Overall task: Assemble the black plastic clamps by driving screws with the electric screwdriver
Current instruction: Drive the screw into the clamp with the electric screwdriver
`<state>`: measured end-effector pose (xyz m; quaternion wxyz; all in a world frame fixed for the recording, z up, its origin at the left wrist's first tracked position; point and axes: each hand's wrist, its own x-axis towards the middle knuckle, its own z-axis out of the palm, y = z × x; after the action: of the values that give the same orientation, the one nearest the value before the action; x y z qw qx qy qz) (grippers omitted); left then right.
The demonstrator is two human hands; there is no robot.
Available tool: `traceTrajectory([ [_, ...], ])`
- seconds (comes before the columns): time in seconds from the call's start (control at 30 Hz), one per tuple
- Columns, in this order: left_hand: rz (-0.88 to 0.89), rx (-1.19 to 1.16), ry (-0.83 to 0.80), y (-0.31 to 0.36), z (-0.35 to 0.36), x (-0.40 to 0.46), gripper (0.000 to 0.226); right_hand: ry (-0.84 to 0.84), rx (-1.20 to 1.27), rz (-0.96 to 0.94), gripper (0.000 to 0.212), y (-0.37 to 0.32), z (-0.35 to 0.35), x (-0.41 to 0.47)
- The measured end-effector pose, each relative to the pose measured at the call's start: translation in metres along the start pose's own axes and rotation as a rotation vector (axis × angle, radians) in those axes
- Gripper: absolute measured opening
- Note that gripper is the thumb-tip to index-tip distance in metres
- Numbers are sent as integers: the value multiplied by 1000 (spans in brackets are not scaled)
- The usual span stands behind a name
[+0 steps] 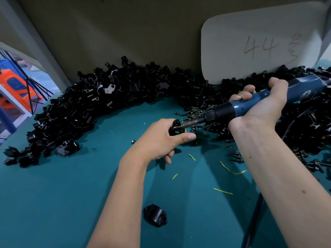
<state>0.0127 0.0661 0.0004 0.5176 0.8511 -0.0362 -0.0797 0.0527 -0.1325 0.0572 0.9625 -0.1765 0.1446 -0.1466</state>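
A clamp (176, 127) is held in the left hand (162, 140) above the middle of the table (53, 203). The screwdriver (250, 104), gripped in the right hand (261, 102), is set against the clamp from the right. Loose screws (195, 113) are strewn just behind the clamp. A pile of parts (86, 108) is banked along the rear, curving round to the left and right. A card (259, 45) is stood behind the pile at the right. A second clamp (155, 215) lies nearest, between the forearms.

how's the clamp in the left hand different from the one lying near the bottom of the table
The held clamp is gripped by the left hand above the table, with the screwdriver tip at it. The loose clamp lies alone on the green table, untouched. Both are black plastic with holes.
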Motion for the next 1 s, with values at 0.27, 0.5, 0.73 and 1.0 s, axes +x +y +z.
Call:
traceTrajectory([
  [0.27, 187, 330, 357, 0, 12, 6, 40, 87, -6, -48, 57, 0, 0, 7],
  [0.5, 186, 318, 424, -10, 17, 5, 33, 55, -48, -71, 51, 11, -1, 2],
  [0.73, 169, 361, 449, -11, 18, 3, 35, 45, -42, -72, 51, 15, -2, 0],
  [1.0, 161, 370, 502, -13, 19, 1, 34, 53, -50, -88, 43, 20, -3, -3],
])
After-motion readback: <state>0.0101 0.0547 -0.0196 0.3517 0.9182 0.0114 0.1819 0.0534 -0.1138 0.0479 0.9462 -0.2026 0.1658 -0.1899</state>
